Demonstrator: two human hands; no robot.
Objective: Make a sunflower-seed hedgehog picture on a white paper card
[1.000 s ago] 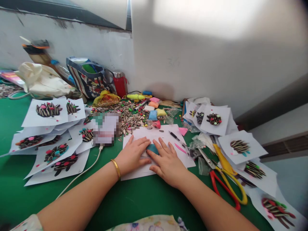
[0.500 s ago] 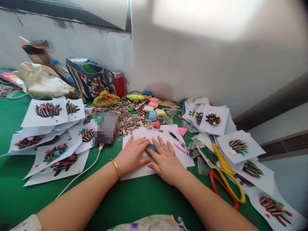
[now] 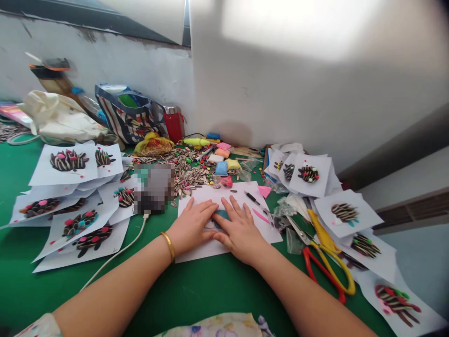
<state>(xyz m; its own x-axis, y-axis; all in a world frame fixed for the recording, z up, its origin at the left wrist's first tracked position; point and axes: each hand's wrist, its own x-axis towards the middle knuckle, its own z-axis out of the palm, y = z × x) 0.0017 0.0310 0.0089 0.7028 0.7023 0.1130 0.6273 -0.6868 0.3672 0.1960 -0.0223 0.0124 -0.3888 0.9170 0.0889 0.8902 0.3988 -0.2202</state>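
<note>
My left hand (image 3: 192,222), with a gold bangle at the wrist, lies spread on a white sheet of paper (image 3: 206,253). Beside it my right hand (image 3: 242,230) is also flat, its fingers stretched out. Between and partly under the two hands shows a flat patch of blue clay (image 3: 222,214); its outline is mostly hidden by the fingers. A black pen (image 3: 255,201) and a curved pink strip (image 3: 260,216) rest on the sheet to the right. Small packs of colored clay, including a blue one (image 3: 221,168), sit beyond the paper.
Striped sunflower seeds (image 3: 187,169) are heaped behind the paper. Seed-decorated sheets (image 3: 84,169) overlap at left, with others (image 3: 351,199) at right. Red-and-yellow scissors (image 3: 310,245) lie by my right forearm. A cable (image 3: 121,255) runs to a blurred device (image 3: 154,187). A red flask (image 3: 174,125) stands behind.
My right hand has shifted very slightly while both hands stay flat on the paper. The whole view has moved a little; nothing else visibly differs.
</note>
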